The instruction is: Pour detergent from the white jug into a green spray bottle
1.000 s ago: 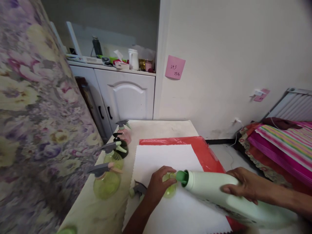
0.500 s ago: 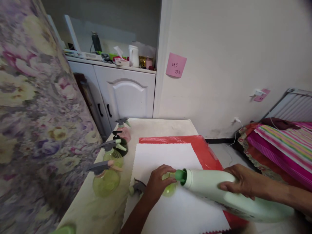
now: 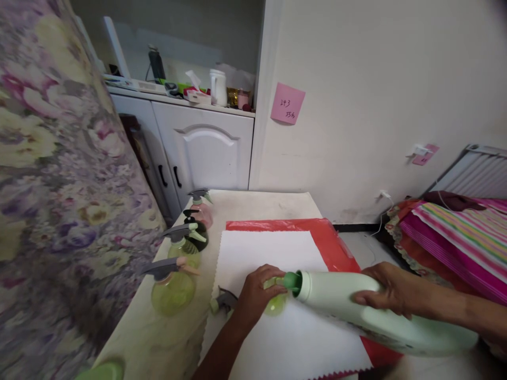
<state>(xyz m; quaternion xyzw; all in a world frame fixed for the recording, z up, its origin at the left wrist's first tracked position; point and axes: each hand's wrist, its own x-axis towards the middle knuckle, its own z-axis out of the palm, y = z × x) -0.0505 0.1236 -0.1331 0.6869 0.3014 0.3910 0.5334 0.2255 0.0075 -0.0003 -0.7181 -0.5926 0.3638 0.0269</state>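
Note:
My left hand (image 3: 261, 289) is closed around the neck of a small yellow-green spray bottle (image 3: 274, 305) that has no spray head on it. In my right hand (image 3: 390, 291) is a large pale green jug (image 3: 336, 287), tipped nearly flat. The jug's dark green spout (image 3: 293, 281) meets the mouth of the small bottle; whether liquid flows is hidden by my fingers. A loose grey spray head (image 3: 224, 302) lies beside my left wrist. Under the small bottle is a white cloth (image 3: 269, 248) with a zigzag edge.
Along the table's left side stand several spray bottles: yellow-green (image 3: 173, 293), dark (image 3: 197, 232) and pink (image 3: 203, 212). A green cap (image 3: 105, 371) sits at the near left. Red plastic (image 3: 336, 250) lies under the cloth. A floral curtain (image 3: 71, 184) hangs left.
Both hands, the jug and the small bottle keep nearly the same positions. The view has shifted slightly.

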